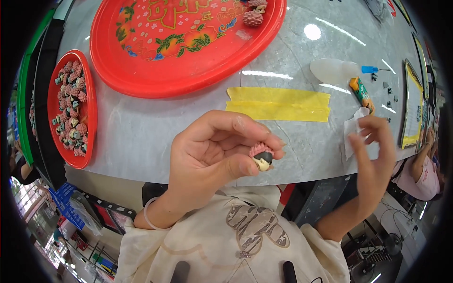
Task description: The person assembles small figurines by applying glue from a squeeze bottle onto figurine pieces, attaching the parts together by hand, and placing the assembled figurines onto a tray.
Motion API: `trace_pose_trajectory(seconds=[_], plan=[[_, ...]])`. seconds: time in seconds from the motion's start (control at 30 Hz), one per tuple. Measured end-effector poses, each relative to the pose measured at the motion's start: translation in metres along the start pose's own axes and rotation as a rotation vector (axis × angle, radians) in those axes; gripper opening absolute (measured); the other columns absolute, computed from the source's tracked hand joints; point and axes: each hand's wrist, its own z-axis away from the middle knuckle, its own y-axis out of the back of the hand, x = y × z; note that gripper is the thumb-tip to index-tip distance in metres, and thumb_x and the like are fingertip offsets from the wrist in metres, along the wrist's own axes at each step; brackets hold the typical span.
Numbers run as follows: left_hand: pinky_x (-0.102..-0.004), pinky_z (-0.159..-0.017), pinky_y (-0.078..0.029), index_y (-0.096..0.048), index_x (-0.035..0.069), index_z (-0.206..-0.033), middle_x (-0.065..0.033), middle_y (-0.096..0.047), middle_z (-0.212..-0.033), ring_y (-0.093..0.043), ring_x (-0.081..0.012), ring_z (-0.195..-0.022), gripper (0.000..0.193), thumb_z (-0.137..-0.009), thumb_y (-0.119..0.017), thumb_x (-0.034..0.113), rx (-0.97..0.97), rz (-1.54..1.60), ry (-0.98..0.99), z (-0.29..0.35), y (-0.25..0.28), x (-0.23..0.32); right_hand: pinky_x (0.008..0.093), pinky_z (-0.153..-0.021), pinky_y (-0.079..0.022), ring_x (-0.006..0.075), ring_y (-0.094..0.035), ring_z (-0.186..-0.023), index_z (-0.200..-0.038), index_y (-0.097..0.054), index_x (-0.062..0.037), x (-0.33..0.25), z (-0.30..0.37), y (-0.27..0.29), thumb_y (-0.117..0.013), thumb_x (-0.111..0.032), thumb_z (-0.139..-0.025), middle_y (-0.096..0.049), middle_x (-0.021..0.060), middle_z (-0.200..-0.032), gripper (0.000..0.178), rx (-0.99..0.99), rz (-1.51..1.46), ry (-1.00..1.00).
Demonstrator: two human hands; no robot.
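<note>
Between the thumb and fingers of my left hand (207, 151) is a small figurine head (262, 157) with pink ridged hair, a black patch and a cream face. It is held above the table's near edge. Over on the right, my right hand (375, 148) hovers beside a piece of white paper (350, 134), its bent fingers apart and nothing visible in them. Beyond that paper lies an orange and green tube (362, 95). A translucent squeeze bottle (332, 70) with a blue needle tip rests on its side farther back.
Yellow tape strips (278, 104) stick to the grey table. A large red tray (188, 87) stands behind, with a few pink pieces (253, 18) on it. Many small pieces fill a red oval tray (92, 118) at left. Dark bits (389, 96) lie near a yellow-edged frame (413, 106).
</note>
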Motion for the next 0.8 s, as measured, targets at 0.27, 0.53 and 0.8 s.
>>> trace_pose_trajectory(seconds=[0.27, 0.53, 0.8], plan=[[-0.0266, -0.058, -0.049, -0.042, 0.004, -0.088, -0.012, -0.054, -0.081, -0.058, -0.0222, -0.074, 0.037, -0.067, -0.067, 0.02, 0.156, -0.191, 0.044, 0.002, -0.007, 0.0, 0.02, -0.058, -0.037, 0.011, -0.045, -0.063, -0.077, -0.052, 0.0031, 0.005, 0.013, -0.014, -0.056, 0.005, -0.066, -0.049, 0.0056, -0.075, 0.012, 0.031, 0.045, 0.005], [-0.0259, -0.068, -0.046, -0.044, -0.003, -0.093, -0.0141, -0.054, -0.087, -0.055, -0.0181, -0.079, 0.033, -0.069, -0.064, 0.008, 0.087, -0.146, -0.005, 0.003, -0.009, -0.002, 0.0207, -0.048, -0.037, 0.0141, -0.048, -0.056, -0.075, -0.058, 0.002, -0.059, 0.013, -0.022, -0.055, 0.012, -0.056, -0.051, 0.009, -0.068, 0.021, 0.072, -0.518, 0.285], [-0.0272, -0.075, -0.045, -0.044, -0.008, -0.096, -0.0153, -0.053, -0.091, -0.054, -0.0159, -0.082, 0.029, -0.071, -0.058, -0.006, 0.035, -0.213, -0.057, 0.008, -0.006, -0.004, 0.0214, -0.044, -0.039, 0.016, -0.052, -0.054, -0.073, -0.061, -0.0002, -0.061, 0.019, -0.044, -0.057, 0.012, -0.046, -0.055, 0.0098, -0.067, 0.031, 0.116, -0.366, 0.493]])
